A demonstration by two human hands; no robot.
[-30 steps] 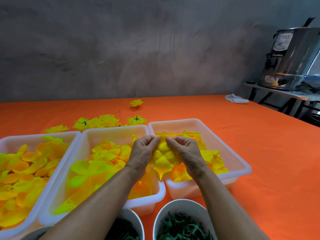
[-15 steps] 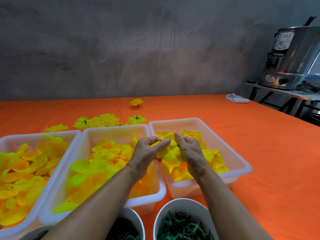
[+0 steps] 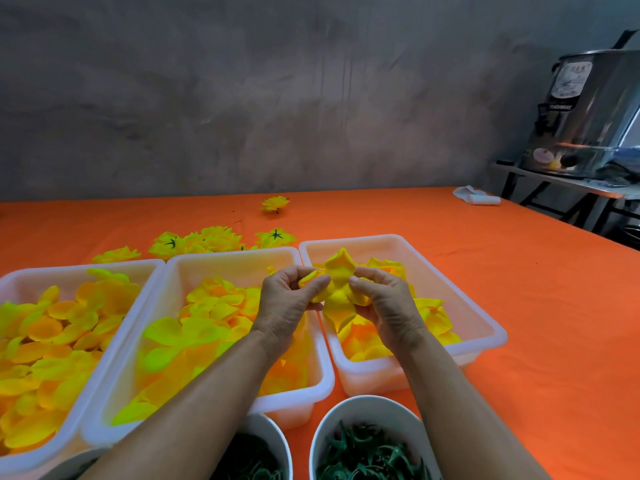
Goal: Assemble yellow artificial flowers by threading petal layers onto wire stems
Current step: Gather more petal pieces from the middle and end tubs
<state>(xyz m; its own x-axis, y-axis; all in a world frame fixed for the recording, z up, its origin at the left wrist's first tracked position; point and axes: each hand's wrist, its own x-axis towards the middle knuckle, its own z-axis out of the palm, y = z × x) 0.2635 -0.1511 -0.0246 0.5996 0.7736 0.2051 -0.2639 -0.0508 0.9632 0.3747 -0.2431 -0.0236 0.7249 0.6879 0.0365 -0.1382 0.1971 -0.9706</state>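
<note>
Both hands meet over the gap between the middle tray (image 3: 180, 268) and the right tray (image 3: 485, 327). My left hand (image 3: 289, 306) and my right hand (image 3: 384, 303) pinch a yellow petal layer (image 3: 339, 292) between them, its lobes sticking up and down past the fingers. No wire stem shows in the hands. All three white trays hold loose yellow and orange petal layers; the left tray (image 3: 20, 271) is the fullest.
Several finished yellow flowers (image 3: 207, 239) lie on the orange tablecloth behind the trays, one more (image 3: 274, 203) farther back. Two white bowls (image 3: 363, 407) of green plastic calyx pieces stand at the near edge. A steel urn (image 3: 588, 112) stands on a side table at right.
Both hands lifted the petal layer slightly and spread it; the left thumb and fingers shifted their pinch on its upper edge.
</note>
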